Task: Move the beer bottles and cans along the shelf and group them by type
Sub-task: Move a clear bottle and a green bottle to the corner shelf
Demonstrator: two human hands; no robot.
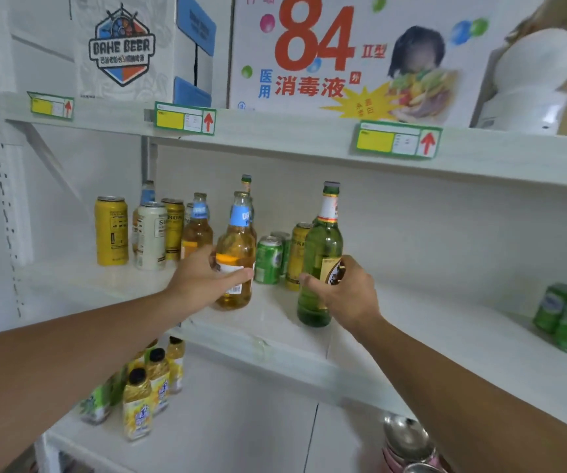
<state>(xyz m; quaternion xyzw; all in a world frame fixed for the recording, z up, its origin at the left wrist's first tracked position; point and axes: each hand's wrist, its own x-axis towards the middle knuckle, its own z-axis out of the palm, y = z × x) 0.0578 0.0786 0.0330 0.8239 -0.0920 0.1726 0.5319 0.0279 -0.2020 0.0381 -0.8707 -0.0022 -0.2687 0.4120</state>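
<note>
The left hand (207, 278) curls round the lower body of a clear amber bottle (236, 254), and the right hand (343, 288) grips a green bottle (321, 264) low on its label. Both bottles stand upright near the front of the shelf (275, 322). Just behind sit green cans (269, 259), a gold can (297, 254), more amber bottles (197, 227) and tall cans (131, 230) at left. Sorting seems midway; next, each bottle likely needs sliding toward its own kind without knocking neighbours.
</note>
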